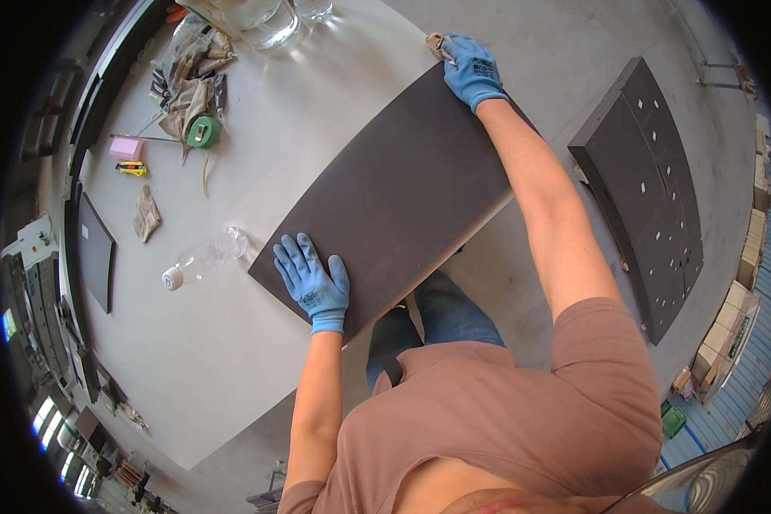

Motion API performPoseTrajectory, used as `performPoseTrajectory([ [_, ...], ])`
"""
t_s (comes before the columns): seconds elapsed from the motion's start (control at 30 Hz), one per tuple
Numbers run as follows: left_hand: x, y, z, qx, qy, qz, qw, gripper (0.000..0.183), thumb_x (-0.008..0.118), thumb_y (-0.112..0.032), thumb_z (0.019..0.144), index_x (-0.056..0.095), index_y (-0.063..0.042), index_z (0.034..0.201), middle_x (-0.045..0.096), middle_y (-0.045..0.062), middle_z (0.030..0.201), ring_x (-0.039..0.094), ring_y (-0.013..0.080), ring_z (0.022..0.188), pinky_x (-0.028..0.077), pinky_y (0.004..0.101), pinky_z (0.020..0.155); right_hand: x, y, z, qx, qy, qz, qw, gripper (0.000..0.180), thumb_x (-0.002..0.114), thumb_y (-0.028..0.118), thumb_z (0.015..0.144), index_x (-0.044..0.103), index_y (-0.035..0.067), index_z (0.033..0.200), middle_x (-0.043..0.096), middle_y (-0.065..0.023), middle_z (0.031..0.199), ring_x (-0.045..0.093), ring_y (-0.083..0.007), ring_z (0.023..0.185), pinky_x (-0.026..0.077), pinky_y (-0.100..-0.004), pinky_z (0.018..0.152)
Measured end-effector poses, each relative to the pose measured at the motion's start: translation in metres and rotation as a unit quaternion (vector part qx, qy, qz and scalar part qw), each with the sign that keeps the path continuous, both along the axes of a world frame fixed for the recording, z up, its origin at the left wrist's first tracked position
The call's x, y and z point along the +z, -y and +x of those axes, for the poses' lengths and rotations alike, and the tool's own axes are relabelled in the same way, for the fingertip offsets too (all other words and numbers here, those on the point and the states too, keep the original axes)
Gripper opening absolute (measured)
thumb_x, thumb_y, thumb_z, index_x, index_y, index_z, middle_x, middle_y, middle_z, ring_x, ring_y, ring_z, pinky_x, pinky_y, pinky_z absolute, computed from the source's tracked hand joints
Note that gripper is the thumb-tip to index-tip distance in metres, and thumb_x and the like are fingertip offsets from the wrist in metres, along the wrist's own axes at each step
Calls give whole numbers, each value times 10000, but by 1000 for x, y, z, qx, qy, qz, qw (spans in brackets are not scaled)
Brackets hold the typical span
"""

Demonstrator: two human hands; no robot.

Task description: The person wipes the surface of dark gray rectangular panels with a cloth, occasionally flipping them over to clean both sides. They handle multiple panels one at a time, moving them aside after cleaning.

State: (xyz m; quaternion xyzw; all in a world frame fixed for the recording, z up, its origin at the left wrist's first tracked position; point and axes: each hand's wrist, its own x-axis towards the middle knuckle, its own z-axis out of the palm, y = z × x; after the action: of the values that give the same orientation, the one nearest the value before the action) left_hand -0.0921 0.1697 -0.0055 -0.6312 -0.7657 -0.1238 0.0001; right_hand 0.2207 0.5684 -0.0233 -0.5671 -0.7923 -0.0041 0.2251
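Observation:
A dark brown-grey panel (398,186) lies on the light table (231,360), its near edge overhanging towards my legs. Gloved in blue, my left hand (315,283) rests flat with fingers spread on the panel's left end. My right hand (473,72), in a matching glove, grips a beige cloth (438,47) at the far corner of the panel. Part of the cloth is hidden under the fingers. Just past the panel's left corner, a clear plastic bottle (209,256) with a white cap lies on its side.
To the left lie a green tape measure (203,132), a yellow utility knife (132,168), a pink block (127,148) and a rag (146,214). A glass container (266,26) stands at the back. On the right is a stack of dark panels (649,193). A smaller panel (96,250) lies far left.

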Motion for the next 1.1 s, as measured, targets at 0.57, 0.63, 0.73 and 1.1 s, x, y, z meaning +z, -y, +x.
performPoseTrajectory([
  [0.57,25,-68,43,-31,106,80,991,677,610,-356,1019,488,-21,1595,401,264,1687,334,466,1582,218,592,1295,18,140,70,0,-17,47,999,259,682,51,871,724,46,1127,727,-144,1213,666,-383,1171,520,-500,993],
  [0.63,20,-130,80,-79,108,67,989,667,606,-372,1021,499,-40,1589,410,254,1684,345,446,1581,222,596,1291,21,143,70,6,0,32,999,268,683,53,875,729,53,1139,730,-146,1217,668,-384,1166,524,-502,984],
  [0.73,7,-205,110,-117,63,74,988,684,572,-423,1039,481,-46,1603,441,221,1668,375,429,1561,243,599,1278,25,148,83,27,-4,-5,1000,281,681,55,880,739,70,1155,734,-153,1247,673,-385,1153,533,-505,971],
  [1.1,-6,-227,114,-143,14,24,989,713,548,-454,1046,459,-33,1614,485,201,1638,402,405,1547,265,585,1269,7,5,22,32,5,26,999,282,716,122,858,765,97,1134,754,-121,1212,687,-341,1122,546,-495,985],
])
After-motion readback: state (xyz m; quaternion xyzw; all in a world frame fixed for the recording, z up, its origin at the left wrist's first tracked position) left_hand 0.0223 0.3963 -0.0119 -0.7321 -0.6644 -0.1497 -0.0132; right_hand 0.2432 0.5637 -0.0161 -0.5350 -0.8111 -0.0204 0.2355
